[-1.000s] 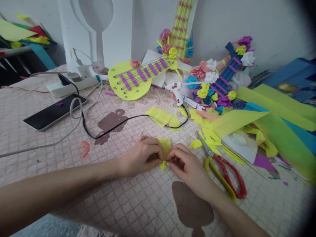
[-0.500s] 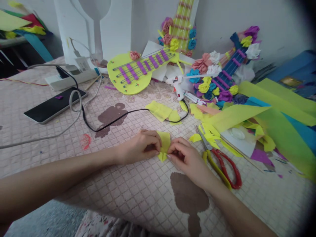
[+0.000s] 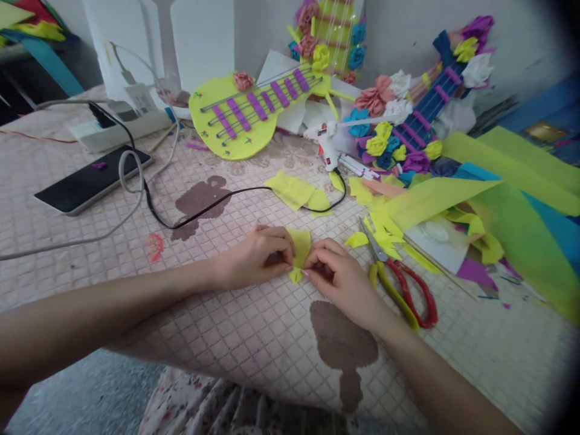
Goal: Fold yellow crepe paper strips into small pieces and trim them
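**Yellow paper pinched between two hands, its narrow end toward the person**

From here I can see both hands working close together over the quilted surface (image 3: 254, 326). The left hand (image 3: 256, 257) pinches the left edge of a small yellow paper piece (image 3: 301, 241), and the right hand (image 3: 347, 281) has its fingertips closed on the right edge, low down. The piece sits between them, near the front of the surface; whether it touches the cloth, I can't tell. Its visible long axis runs away from the person, nearly straight ahead. The broad, flat end faces the guitars, while the narrow, pointed end pokes out below the fingers, toward the person. Fingers cover part of its sides.

Just beside the right hand lie scissors (image 3: 410, 290) with red and yellow handles, their blades aimed away and to the left. Farther off, more yellow paper (image 3: 290, 190) lies flat by the black cord (image 3: 208, 208) of a white glue gun (image 3: 328, 154). Behind are a yellow paper guitar (image 3: 258, 109) with purple bars and a blue one (image 3: 428, 115) among paper flowers. Long yellow-green sheets (image 3: 521, 235) spread on the right; a dark phone-like slab (image 3: 93, 181) lies on the left.
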Demonstrator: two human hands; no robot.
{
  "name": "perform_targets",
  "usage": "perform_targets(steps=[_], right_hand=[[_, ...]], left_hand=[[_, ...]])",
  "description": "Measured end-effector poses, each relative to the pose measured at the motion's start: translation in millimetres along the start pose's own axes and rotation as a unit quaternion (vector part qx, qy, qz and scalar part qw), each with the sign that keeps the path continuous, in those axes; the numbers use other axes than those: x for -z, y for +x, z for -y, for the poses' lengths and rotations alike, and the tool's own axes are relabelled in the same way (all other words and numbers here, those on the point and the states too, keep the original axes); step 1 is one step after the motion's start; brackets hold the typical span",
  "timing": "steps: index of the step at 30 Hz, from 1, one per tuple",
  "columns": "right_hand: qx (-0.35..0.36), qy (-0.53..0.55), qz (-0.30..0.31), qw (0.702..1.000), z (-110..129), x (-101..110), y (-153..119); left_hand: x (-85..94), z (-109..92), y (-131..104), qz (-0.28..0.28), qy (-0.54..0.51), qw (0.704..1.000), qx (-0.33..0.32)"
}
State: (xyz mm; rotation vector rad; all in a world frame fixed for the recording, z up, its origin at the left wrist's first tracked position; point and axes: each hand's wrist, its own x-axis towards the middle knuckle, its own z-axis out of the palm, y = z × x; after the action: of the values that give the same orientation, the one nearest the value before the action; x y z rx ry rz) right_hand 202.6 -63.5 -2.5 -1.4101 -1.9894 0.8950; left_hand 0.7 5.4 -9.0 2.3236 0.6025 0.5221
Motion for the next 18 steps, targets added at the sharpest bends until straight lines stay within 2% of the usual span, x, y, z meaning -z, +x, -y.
perform_targets(steps=[6,18], right_hand=[[0.006,-0.021,-0.017,1.0,0.6,-2.6,0.6],[0.014,-0.048,-0.034,0.998,1.9,-7.3,0.8]], left_hand=[[0.0,-0.4,-1.0,0.01,0.015,1.0,0.002],[-6.1,-7.0,-2.0,-0.029,0.05,0.998,0.017]])
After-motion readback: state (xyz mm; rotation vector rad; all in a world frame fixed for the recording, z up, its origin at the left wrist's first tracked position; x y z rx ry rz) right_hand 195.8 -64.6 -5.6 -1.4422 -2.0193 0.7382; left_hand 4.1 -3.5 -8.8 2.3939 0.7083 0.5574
